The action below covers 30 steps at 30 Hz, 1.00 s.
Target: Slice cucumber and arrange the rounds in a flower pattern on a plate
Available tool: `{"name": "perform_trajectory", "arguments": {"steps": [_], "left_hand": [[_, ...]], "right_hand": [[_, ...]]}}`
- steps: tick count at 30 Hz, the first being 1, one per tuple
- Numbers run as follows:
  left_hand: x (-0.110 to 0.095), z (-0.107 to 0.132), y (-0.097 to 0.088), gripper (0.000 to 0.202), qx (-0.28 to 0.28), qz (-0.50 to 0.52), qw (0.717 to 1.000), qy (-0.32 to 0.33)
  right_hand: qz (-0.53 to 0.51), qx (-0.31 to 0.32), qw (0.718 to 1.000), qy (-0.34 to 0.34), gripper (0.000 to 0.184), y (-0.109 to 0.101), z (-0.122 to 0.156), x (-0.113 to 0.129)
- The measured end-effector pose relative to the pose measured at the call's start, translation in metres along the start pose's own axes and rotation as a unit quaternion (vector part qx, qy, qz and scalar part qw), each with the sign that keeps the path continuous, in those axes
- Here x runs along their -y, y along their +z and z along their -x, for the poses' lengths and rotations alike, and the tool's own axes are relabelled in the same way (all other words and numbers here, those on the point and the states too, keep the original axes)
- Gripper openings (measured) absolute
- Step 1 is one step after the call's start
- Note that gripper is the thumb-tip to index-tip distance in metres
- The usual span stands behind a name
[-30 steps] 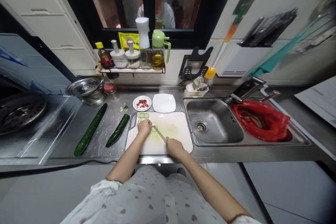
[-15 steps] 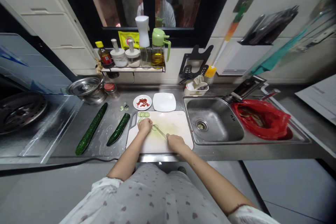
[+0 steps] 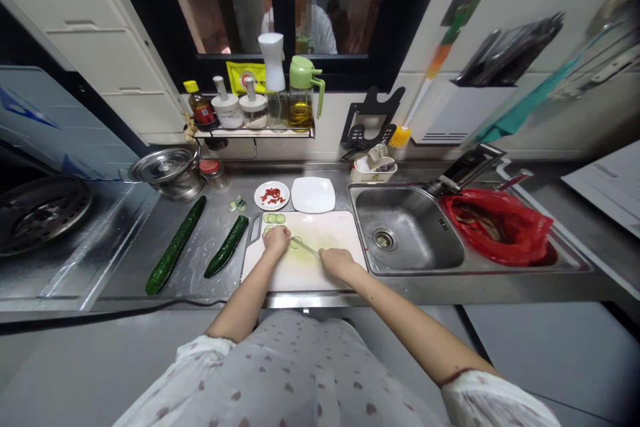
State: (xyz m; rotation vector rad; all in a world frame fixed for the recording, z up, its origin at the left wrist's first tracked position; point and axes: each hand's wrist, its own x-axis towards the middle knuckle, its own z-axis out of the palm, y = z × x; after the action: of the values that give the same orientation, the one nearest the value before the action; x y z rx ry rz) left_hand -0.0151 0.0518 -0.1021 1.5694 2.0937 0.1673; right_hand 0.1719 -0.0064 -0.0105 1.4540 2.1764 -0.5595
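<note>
My left hand (image 3: 277,238) is curled over a piece of cucumber on the white cutting board (image 3: 320,267) and holds it down. My right hand (image 3: 336,261) grips the handle of a knife (image 3: 305,248), whose blade lies against the cucumber next to my left fingers. A few round cucumber slices (image 3: 274,218) lie at the board's far left corner. A half cucumber (image 3: 227,246) and a whole long cucumber (image 3: 174,245) lie on the wet steel counter to the left of the board.
Behind the board stand a small plate of chopped red chili (image 3: 271,195) and a white square plate (image 3: 313,194). The sink (image 3: 405,230) is on the right, a red bag (image 3: 500,225) beyond it. A lidded pot (image 3: 165,170) and condiment shelf (image 3: 253,113) sit at the back.
My right hand with the knife has shifted slightly away from me and to the right, so the blade lies flatter. My left hand stays on the cucumber piece.
</note>
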Motion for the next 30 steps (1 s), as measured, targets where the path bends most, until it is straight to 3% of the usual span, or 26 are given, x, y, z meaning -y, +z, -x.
{"name": "perform_trajectory", "arguments": {"steps": [9, 19, 24, 30], "left_hand": [[0.001, 0.000, 0.001, 0.014, 0.000, 0.000, 1.000, 0.003], [0.000, 0.002, 0.001, 0.012, -0.009, -0.005, 1.000, 0.010], [-0.002, 0.008, 0.000, 0.014, -0.016, -0.006, 1.000, 0.014], [-0.002, 0.019, 0.004, 0.021, -0.036, -0.006, 0.999, 0.026]], "right_hand": [[0.000, 0.000, 1.000, 0.004, 0.038, 0.002, -0.002, -0.005], [-0.006, -0.001, 1.000, 0.015, 0.034, 0.021, 0.013, -0.020], [-0.038, -0.057, 0.997, 0.022, 0.028, 0.041, 0.022, -0.024], [-0.152, -0.140, 0.971, 0.122, 0.028, 0.056, 0.024, -0.023]]}}
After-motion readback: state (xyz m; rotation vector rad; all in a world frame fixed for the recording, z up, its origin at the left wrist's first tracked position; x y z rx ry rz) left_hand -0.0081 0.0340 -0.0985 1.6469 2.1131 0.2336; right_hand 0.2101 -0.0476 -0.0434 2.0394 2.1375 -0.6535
